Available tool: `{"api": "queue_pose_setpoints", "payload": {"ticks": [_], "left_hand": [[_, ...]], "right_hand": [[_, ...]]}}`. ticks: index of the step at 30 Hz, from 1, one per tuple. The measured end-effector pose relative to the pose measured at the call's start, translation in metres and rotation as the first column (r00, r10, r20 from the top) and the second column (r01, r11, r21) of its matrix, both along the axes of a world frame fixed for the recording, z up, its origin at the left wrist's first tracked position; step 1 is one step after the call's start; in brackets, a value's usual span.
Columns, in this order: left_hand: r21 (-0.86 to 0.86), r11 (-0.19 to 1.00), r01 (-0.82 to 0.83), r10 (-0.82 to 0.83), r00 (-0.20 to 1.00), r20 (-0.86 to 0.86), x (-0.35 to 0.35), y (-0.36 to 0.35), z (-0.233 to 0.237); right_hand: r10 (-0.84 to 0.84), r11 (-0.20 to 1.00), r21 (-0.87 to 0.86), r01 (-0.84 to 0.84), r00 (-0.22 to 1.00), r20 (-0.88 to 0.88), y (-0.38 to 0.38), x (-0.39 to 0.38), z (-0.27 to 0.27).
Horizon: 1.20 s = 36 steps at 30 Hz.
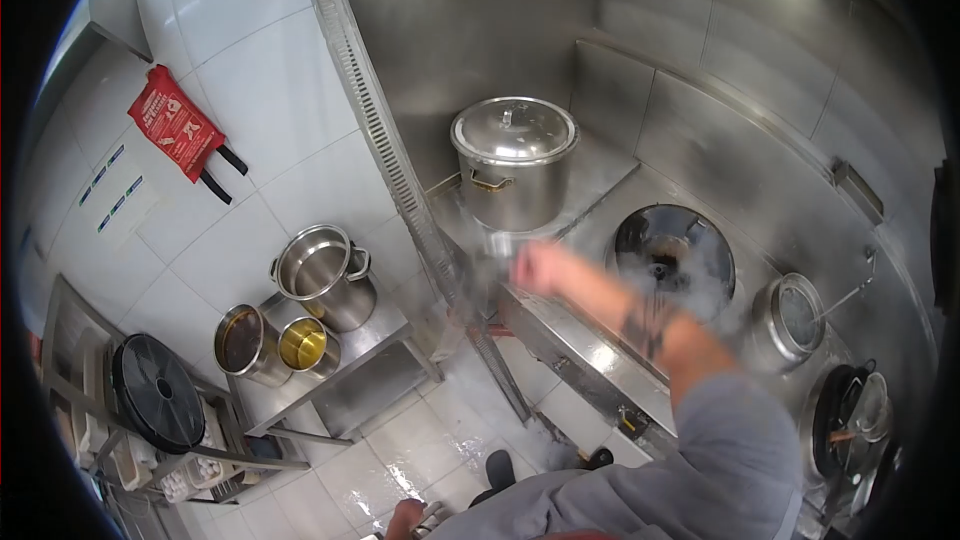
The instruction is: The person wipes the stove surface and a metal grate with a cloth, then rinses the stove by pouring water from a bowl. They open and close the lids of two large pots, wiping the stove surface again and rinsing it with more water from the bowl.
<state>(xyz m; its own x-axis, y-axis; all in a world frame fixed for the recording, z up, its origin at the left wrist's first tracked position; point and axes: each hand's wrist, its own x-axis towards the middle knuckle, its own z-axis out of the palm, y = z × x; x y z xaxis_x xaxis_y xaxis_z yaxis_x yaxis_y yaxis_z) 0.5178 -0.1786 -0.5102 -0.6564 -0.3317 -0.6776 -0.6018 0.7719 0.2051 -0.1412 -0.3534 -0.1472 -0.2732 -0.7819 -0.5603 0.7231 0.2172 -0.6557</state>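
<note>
Reaching out with the right hand (540, 266) to the wet steel stove edge (585, 345), just below the big shiny steel pot with a lid (514, 162). Too blurry to tell if open or closed. Same for the left hand (405, 517), low by the bottom edge. Looks like mid-reach; next, needing a sure hold and care near the steamy black wok hole (672, 258). Counting: one lidded pot, three open round metal pots (322, 275) on the low steel shelf (380, 380), one red fire blanket (176, 125), one black round fan (157, 392).
</note>
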Motion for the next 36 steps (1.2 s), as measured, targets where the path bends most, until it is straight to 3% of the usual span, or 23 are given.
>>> {"api": "queue_pose_setpoints", "payload": {"ticks": [1,2,4,7,8,11,14,16,17,18,19,21,22,23,24,25,26,30,32,33,34,35,36], "left_hand": [[0.002,1.000,-0.027,0.027,1.000,-0.016,0.011,0.001,0.002],[0.000,1.000,-0.027,0.027,0.999,-0.023,0.019,-0.005,-0.001],[0.002,0.999,-0.050,0.048,0.943,-0.330,0.047,-0.001,-0.008],[0.105,0.973,-0.207,0.228,0.934,-0.275,0.050,0.003,-0.017],[0.141,0.957,-0.252,0.281,0.926,-0.251,0.050,0.005,-0.019],[0.224,0.914,-0.339,0.383,0.903,-0.194,0.046,0.010,-0.026],[0.266,0.902,-0.340,0.396,0.896,-0.199,0.036,0.003,-0.032],[0.331,0.911,-0.246,0.365,0.855,-0.369,0.034,-0.020,-0.035],[0.355,0.915,-0.191,0.346,0.824,-0.448,0.032,-0.032,-0.034],[0.369,0.921,-0.124,0.311,0.804,-0.507,0.038,-0.039,-0.031],[0.536,0.792,-0.292,0.517,0.787,-0.336,0.035,-0.041,-0.019],[0.355,0.905,-0.236,0.316,0.930,-0.186,0.012,-0.068,-0.014],[0.054,0.993,0.107,-0.101,0.990,-0.100,-0.001,-0.081,-0.018],[0.049,0.989,0.140,-0.133,0.983,-0.124,-0.005,-0.090,-0.016],[0.042,0.985,0.170,-0.162,0.975,-0.149,-0.007,-0.098,-0.012],[0.056,0.981,0.183,-0.170,0.967,-0.187,-0.008,-0.106,-0.014],[0.066,0.979,0.193,-0.173,0.958,-0.229,-0.016,-0.117,-0.015],[0.177,0.984,-0.020,0.033,0.997,-0.072,-0.066,-0.137,-0.006],[-0.011,0.983,0.184,-0.183,0.969,-0.164,-0.104,-0.135,0.021],[-0.018,0.980,0.196,-0.196,0.969,-0.151,-0.117,-0.129,0.025],[0.138,0.989,-0.061,0.084,0.982,-0.171,-0.132,-0.123,0.027],[0.289,0.906,-0.309,0.362,0.920,-0.149,-0.148,-0.117,0.030],[0.277,0.909,-0.310,0.359,0.921,-0.148,-0.163,-0.113,0.035]], "right_hand": [[-0.007,0.994,-0.111,-0.012,0.985,-0.172,-0.052,-0.022,0.068],[-0.123,0.990,-0.067,0.121,0.992,-0.033,-0.100,-0.045,0.165],[-0.169,0.977,-0.165,0.134,0.960,-0.222,-0.152,-0.093,0.288],[-0.284,0.949,0.036,0.313,0.900,-0.331,-0.173,-0.120,0.358],[-0.285,0.951,-0.020,0.309,0.848,-0.446,-0.178,-0.121,0.354],[-0.261,0.945,-0.306,0.115,0.828,-0.496,-0.105,-0.049,0.270],[-0.240,0.968,-0.189,0.164,0.830,-0.504,-0.017,-0.011,0.134],[-0.209,0.969,-0.013,0.246,0.796,-0.567,0.056,-0.011,0.030],[-0.244,0.962,-0.036,0.271,0.790,-0.563,0.108,-0.002,-0.006],[-0.337,0.887,0.069,0.457,0.741,-0.581,0.155,0.004,-0.035],[-0.311,0.855,0.145,0.497,0.717,-0.624,0.208,0.002,-0.061],[-0.250,0.822,0.222,0.525,0.682,-0.687,0.326,-0.049,-0.144],[-0.310,0.757,0.191,0.625,0.600,-0.738,0.371,-0.035,-0.122],[-0.334,0.691,0.187,0.698,0.538,-0.774,0.425,-0.057,-0.140],[-0.118,0.644,0.247,0.724,0.413,-0.903,0.500,-0.113,-0.200],[-0.424,0.533,0.132,0.836,0.398,-0.813,0.511,-0.087,-0.142],[-0.509,0.497,0.057,0.866,0.344,-0.789,0.548,-0.101,-0.136],[-0.396,0.212,-0.059,0.975,0.030,-0.918,0.628,-0.158,-0.080],[-0.443,0.194,-0.174,0.965,-0.072,-0.894,0.660,-0.200,-0.064],[-0.436,0.151,-0.185,0.971,-0.102,-0.894,0.664,-0.220,-0.055],[-0.429,0.108,-0.199,0.974,-0.134,-0.893,0.665,-0.239,-0.043],[-0.325,0.139,-0.154,0.978,-0.102,-0.940,0.674,-0.267,-0.036],[-0.217,0.175,-0.107,0.979,-0.068,-0.974,0.684,-0.294,-0.036]]}}
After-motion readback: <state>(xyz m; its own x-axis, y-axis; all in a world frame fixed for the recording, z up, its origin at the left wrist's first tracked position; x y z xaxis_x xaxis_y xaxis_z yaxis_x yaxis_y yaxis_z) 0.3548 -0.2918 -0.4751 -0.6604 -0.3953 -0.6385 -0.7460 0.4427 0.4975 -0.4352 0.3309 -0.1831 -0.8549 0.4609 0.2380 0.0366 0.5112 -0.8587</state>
